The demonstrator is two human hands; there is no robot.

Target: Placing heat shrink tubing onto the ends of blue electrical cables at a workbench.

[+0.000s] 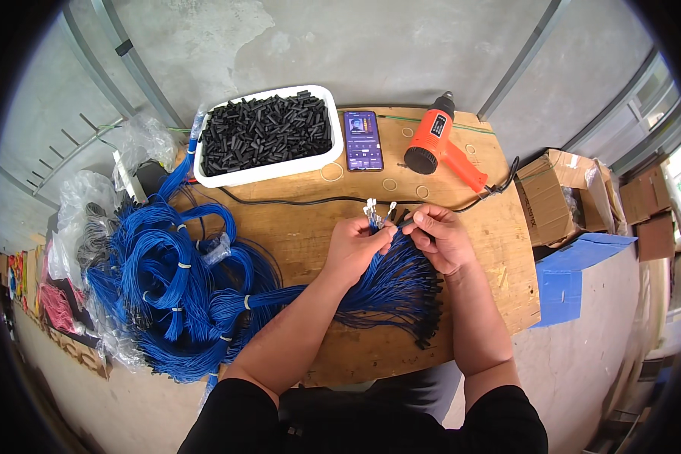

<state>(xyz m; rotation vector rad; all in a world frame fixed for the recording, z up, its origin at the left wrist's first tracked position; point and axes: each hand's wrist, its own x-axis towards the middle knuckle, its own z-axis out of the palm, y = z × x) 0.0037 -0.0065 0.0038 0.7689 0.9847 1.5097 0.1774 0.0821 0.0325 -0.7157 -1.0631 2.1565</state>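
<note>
My left hand (356, 248) is closed around a small bunch of blue wires, whose pale metal terminals (371, 207) stick up above the fingers. Close beside it, my right hand (442, 236) pinches a short black sleeve (405, 224) between thumb and fingers, at the end of a wire. Below both hands a fan of blue wires (390, 284) spreads over the wooden table, many of its ends covered with black sleeves (431, 306). The fan runs left into a large coiled heap of blue wire (155, 253), tied with pale bands.
At the back stands a white tub (265, 176) full of black sleeves. A phone (364, 144), an orange heat gun (436, 140) and several rubber bands (331, 172) lie beside it. A black cord (303, 201) crosses the wooden table (507, 291). Cardboard boxes (541, 198) stand at right.
</note>
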